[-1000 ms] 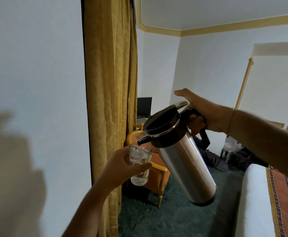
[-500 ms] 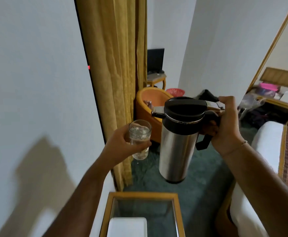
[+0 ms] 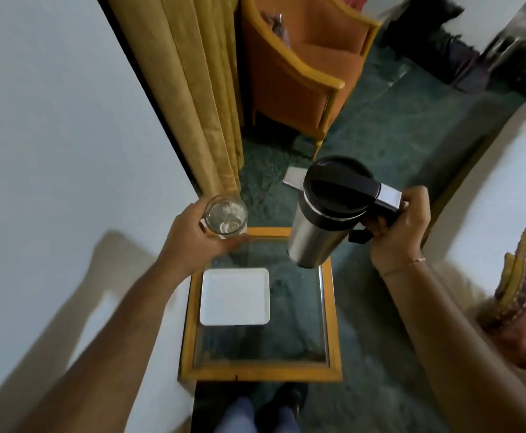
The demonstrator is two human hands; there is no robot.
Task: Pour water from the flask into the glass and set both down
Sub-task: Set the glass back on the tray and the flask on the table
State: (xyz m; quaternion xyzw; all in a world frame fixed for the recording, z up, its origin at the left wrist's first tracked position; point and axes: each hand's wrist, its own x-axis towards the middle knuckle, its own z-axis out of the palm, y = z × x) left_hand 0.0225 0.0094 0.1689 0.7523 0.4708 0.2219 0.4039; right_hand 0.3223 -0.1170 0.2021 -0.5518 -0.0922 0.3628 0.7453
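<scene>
A steel flask (image 3: 317, 232) with a black lid and handle hangs upright above the far right corner of a small glass-topped table (image 3: 260, 371). My right hand (image 3: 399, 226) grips its handle. A clear glass (image 3: 225, 217) with water in it is held in my left hand (image 3: 189, 239), above the table's far left corner. Both are in the air, apart from each other and from the tabletop.
A white square tray (image 3: 235, 296) lies on the table with its wooden frame. A yellow curtain (image 3: 199, 98) hangs along the white wall on the left. An orange armchair (image 3: 299, 70) stands beyond. A white bed (image 3: 502, 189) is on the right. Green carpet covers the floor.
The flask has gone from tilted over the glass to upright. Both hands have come down toward the table, and my view has tipped downward onto it.
</scene>
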